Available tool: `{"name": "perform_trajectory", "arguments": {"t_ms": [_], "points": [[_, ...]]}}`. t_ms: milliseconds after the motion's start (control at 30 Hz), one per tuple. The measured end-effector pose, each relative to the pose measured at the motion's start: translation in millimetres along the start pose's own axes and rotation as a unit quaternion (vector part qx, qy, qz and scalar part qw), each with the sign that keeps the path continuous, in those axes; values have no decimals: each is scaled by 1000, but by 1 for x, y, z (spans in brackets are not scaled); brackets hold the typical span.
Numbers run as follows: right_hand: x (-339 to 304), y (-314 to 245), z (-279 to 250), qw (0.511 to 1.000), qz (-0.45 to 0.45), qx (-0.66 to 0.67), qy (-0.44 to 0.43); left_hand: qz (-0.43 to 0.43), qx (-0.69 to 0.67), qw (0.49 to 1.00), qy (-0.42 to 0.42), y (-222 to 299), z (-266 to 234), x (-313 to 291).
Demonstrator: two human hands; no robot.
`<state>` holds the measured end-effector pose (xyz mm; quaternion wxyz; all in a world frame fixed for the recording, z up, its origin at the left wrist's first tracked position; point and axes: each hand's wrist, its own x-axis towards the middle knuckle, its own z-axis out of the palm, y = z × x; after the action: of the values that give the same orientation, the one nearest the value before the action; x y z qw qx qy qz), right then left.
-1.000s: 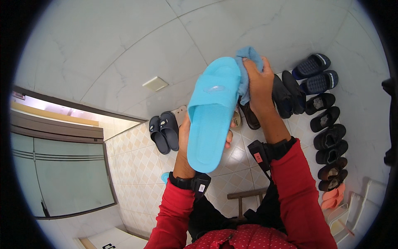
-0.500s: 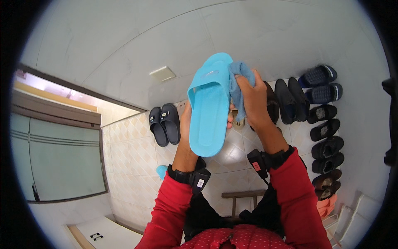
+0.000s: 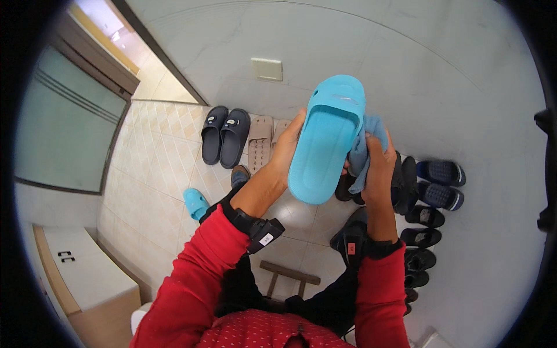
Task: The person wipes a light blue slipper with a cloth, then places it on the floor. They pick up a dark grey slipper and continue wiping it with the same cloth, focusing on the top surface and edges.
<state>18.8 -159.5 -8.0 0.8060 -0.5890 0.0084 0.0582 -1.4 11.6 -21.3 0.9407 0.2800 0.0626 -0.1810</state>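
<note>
A light blue slide slipper (image 3: pixel 322 152) is held up before me, its sole side away and its strap toward the top. My left hand (image 3: pixel 288 145) grips it from the left edge, the fingers mostly hidden behind it. In my right hand (image 3: pixel 378 165) is a bunched blue cloth (image 3: pixel 366 148), pressed against the slipper's right side near the strap. Another light blue slipper (image 3: pixel 196 203) lies on the tiles to the left, beside my leg.
Dark slippers (image 3: pixel 235 138) and beige slippers (image 3: pixel 260 142) stand along the wall. Several dark shoes (image 3: pixel 425 216) line the right wall. A wooden stool (image 3: pixel 289 272) is between my legs. At left are a glass-panelled door (image 3: pixel 64 122) and a white cabinet (image 3: pixel 81 267).
My view has turned, so the room appears tilted and shifted. Slipper and hands now appear farther right, with the slipper leaning more to the right. Both hands keep their hold.
</note>
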Motion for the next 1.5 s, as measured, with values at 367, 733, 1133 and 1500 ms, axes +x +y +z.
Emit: {"name": "perform_trajectory", "arguments": {"t_ms": [367,733,1133,1500], "points": [[-12,23,24,871,-306,-385,-24,73,105,989,70,-7,-1,-4],[-28,8,24,981,-44,-108,-158,69,114,986,101,-4,-16,2],[-27,4,18,886,-86,-257,-378,82,104,983,127,1,-17,0],[-14,14,16,966,-19,-243,-89,96,42,982,155,7,-3,-6]]}}
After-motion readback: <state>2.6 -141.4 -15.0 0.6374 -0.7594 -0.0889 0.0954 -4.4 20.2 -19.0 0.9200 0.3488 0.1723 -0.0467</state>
